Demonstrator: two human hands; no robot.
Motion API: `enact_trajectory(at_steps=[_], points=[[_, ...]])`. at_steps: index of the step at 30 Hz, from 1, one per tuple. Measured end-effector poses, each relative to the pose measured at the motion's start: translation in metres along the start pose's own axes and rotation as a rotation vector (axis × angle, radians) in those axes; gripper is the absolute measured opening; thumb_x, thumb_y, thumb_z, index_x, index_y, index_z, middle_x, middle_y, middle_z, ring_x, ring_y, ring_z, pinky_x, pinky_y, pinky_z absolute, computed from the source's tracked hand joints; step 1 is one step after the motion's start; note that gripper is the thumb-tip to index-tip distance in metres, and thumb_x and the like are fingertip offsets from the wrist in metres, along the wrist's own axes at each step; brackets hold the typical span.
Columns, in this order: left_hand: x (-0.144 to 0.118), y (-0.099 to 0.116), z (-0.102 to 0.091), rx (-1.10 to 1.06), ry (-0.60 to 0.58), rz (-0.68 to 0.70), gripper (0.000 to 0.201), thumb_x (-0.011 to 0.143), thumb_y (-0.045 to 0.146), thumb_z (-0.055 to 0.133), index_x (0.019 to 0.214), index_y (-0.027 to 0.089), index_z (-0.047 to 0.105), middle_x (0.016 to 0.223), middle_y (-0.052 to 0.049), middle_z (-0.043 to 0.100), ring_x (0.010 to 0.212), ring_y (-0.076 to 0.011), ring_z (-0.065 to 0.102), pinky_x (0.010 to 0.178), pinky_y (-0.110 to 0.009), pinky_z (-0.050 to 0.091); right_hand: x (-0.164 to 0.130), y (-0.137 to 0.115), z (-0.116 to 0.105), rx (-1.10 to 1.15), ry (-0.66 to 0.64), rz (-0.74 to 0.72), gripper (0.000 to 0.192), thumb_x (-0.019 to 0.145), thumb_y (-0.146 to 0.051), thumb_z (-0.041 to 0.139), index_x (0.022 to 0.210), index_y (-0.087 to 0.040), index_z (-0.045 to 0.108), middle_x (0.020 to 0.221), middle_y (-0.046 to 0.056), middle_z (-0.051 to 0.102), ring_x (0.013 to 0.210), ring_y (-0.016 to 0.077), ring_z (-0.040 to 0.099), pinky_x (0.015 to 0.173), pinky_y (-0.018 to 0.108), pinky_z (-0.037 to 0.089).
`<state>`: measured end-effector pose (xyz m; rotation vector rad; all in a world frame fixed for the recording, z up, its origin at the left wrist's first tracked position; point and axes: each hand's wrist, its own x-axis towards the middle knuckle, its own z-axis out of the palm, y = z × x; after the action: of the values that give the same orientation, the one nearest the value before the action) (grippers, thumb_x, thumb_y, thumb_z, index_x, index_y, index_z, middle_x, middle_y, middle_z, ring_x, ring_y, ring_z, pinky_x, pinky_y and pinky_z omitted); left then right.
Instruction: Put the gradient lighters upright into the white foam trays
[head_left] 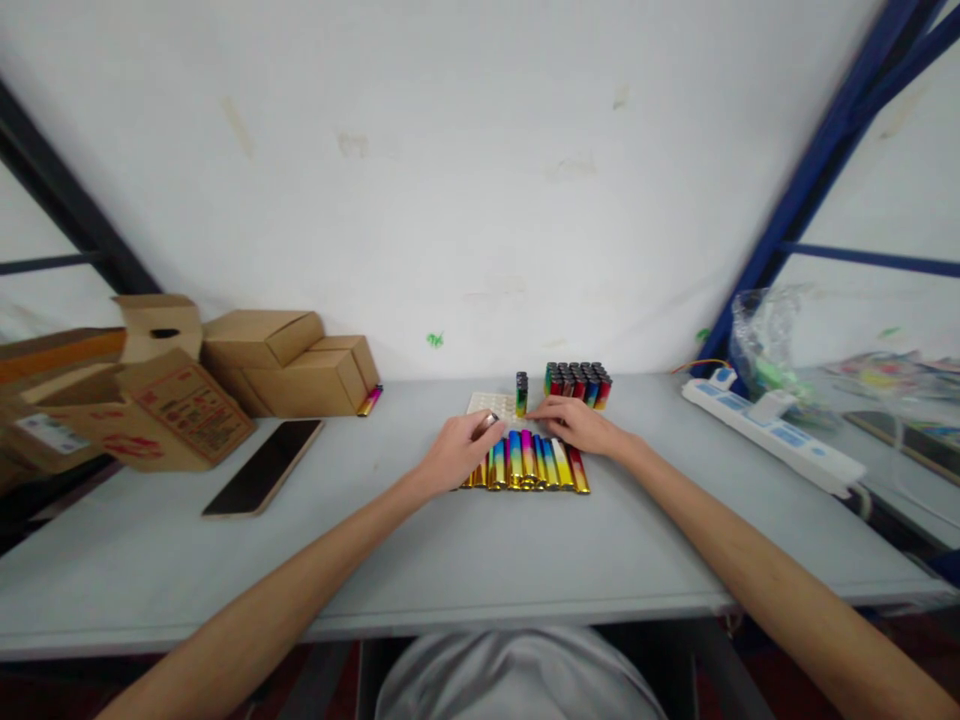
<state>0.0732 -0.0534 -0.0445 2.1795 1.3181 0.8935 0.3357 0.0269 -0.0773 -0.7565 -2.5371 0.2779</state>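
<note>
The left hand rests curled on the left end of a row of rainbow lighters lying side by side on the table, its fingers closed around one of them. The right hand lies flat behind the row with fingers together, holding nothing, and its fingertips reach toward a white tray where one lighter stands upright. A block of standing lighters waits just behind, and cardboard boxes and a phone lie well apart at the left.
</note>
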Motion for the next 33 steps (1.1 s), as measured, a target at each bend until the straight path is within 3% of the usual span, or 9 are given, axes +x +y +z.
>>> enact_trajectory(at_steps=[5,8,11,15,20,27,33], points=[[0.004,-0.006,-0.003,-0.098,0.027,0.073,0.034,0.102,0.049,0.046,0.095,0.019,0.059,0.070,0.004,0.052,0.065,-0.0132,0.049,0.063,-0.026,0.038,0.000,0.003,0.002,0.002,0.010,-0.007,0.037,0.096,-0.007,0.051,0.126,-0.016,0.071,0.109,0.011,0.070,0.094,0.0196,0.067,0.091,0.035,0.055],[0.021,-0.017,-0.002,-0.139,0.091,0.152,0.032,0.100,0.045,0.051,0.104,0.016,0.064,0.089,-0.003,0.061,0.080,-0.0156,0.057,0.072,-0.027,0.047,0.000,0.003,0.003,-0.018,0.010,-0.014,0.037,0.096,-0.007,0.050,0.125,-0.015,0.072,0.107,0.012,0.070,0.094,0.0201,0.067,0.090,0.035,0.055],[0.045,-0.028,0.002,-0.283,0.134,0.147,0.036,0.095,0.046,0.058,0.110,0.014,0.067,0.099,-0.008,0.064,0.085,-0.0179,0.062,0.072,-0.029,0.054,0.001,0.003,0.002,-0.028,0.008,-0.024,0.037,0.096,-0.006,0.050,0.123,-0.017,0.073,0.105,0.011,0.070,0.092,0.0197,0.067,0.089,0.035,0.055],[0.068,-0.035,0.008,-0.405,0.092,0.128,0.035,0.086,0.045,0.072,0.103,0.014,0.072,0.099,-0.009,0.073,0.092,-0.0204,0.068,0.084,-0.033,0.058,0.001,0.004,0.000,-0.014,0.030,-0.021,0.037,0.094,-0.005,0.051,0.120,-0.017,0.075,0.104,0.010,0.072,0.093,0.0197,0.068,0.088,0.034,0.055],[0.072,-0.037,0.015,-0.422,0.065,0.069,0.038,0.075,0.039,0.083,0.101,0.014,0.072,0.092,-0.009,0.078,0.087,-0.0216,0.074,0.088,-0.037,0.060,0.000,0.008,-0.001,-0.022,0.064,-0.020,0.037,0.092,-0.002,0.050,0.113,-0.017,0.077,0.104,0.010,0.073,0.095,0.0197,0.068,0.090,0.035,0.055],[0.076,-0.036,0.017,-0.250,0.103,0.153,0.034,0.079,0.037,0.080,0.104,0.015,0.076,0.098,-0.010,0.078,0.090,-0.0217,0.073,0.085,-0.036,0.060,-0.001,0.011,0.000,-0.029,0.062,-0.020,0.037,0.092,-0.002,0.050,0.111,-0.016,0.078,0.104,0.011,0.074,0.096,0.0205,0.068,0.092,0.037,0.055],[0.080,-0.030,0.017,-0.214,-0.001,0.182,0.028,0.082,0.032,0.076,0.105,0.016,0.074,0.091,-0.007,0.078,0.087,-0.0205,0.074,0.083,-0.034,0.060,0.000,0.011,0.000,-0.020,0.049,-0.021,0.035,0.093,-0.003,0.050,0.112,-0.016,0.077,0.104,0.011,0.075,0.096,0.0206,0.069,0.092,0.036,0.055]])
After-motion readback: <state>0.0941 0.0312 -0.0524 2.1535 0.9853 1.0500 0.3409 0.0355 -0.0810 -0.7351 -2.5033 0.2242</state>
